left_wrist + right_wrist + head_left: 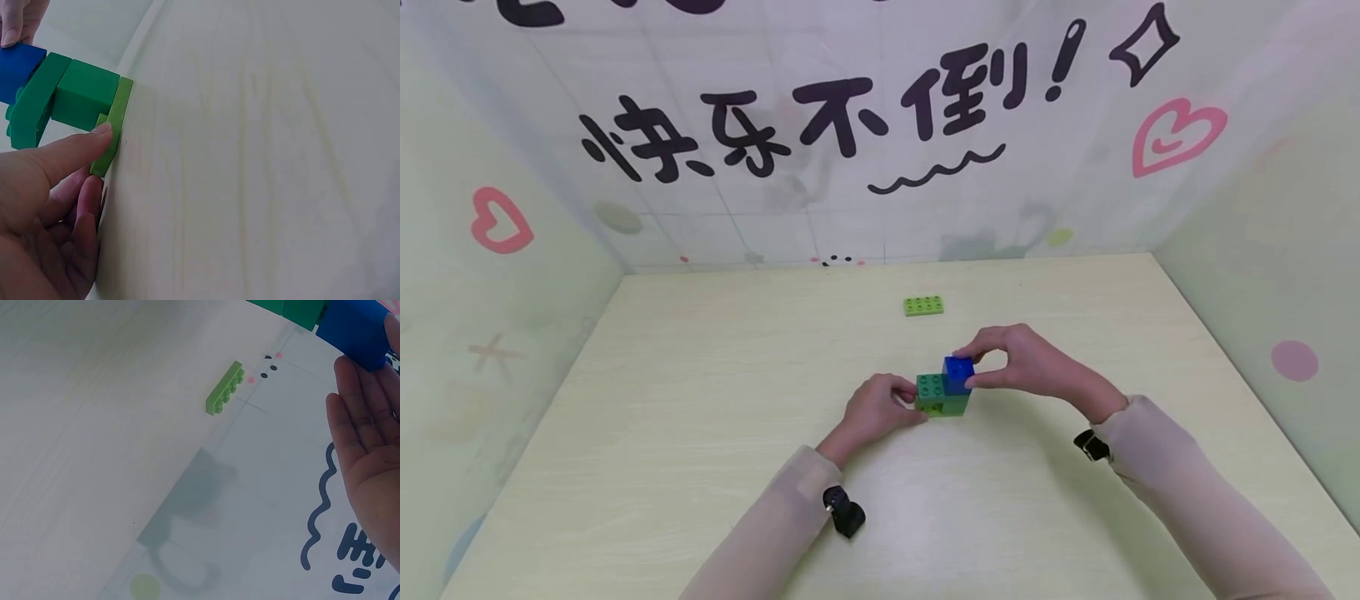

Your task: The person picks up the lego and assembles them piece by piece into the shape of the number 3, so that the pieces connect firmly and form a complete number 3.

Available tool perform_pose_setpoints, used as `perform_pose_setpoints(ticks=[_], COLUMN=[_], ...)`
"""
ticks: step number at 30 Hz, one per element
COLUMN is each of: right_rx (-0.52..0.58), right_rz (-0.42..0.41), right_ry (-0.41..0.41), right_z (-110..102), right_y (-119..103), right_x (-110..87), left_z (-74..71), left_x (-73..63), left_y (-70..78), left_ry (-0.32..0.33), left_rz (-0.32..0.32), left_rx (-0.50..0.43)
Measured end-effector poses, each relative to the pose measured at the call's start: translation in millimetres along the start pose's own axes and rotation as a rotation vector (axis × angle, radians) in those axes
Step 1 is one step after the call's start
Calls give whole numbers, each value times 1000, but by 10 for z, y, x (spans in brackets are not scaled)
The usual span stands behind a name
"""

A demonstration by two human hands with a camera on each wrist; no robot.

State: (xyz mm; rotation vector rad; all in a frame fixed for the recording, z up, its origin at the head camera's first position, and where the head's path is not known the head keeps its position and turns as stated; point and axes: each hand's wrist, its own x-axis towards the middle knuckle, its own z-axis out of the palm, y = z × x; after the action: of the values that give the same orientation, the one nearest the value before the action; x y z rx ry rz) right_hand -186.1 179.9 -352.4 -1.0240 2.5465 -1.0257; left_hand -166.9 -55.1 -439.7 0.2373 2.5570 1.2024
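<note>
Well in from the far edge of the table (662, 375), the left hand (876, 408) pinches the lime base (120, 109) of a green stack (930, 385); the right hand (1030, 362) pinches the blue block (957, 379) atop it (another lime brick (923, 306) lies beyond).

On the table (715, 358) stands the brick stack (930, 387), the top block (958, 377) over its right end — left hand (874, 407) at the stack's left, right hand (1036, 362) at the block's right. Behind lies a separate brick (923, 307), before the back wall (715, 225).
</note>
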Motion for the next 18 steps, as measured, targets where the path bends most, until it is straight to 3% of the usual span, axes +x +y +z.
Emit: perform_pose_setpoints(ticks=[18], right_rx=[45], right_rz=[37], right_ry=[-20], right_z=[14], right_y=[23], right_x=[14], left_z=[15], left_x=[8], left_y=[-24], left_ry=[2], left_rz=[11], left_rx=[10])
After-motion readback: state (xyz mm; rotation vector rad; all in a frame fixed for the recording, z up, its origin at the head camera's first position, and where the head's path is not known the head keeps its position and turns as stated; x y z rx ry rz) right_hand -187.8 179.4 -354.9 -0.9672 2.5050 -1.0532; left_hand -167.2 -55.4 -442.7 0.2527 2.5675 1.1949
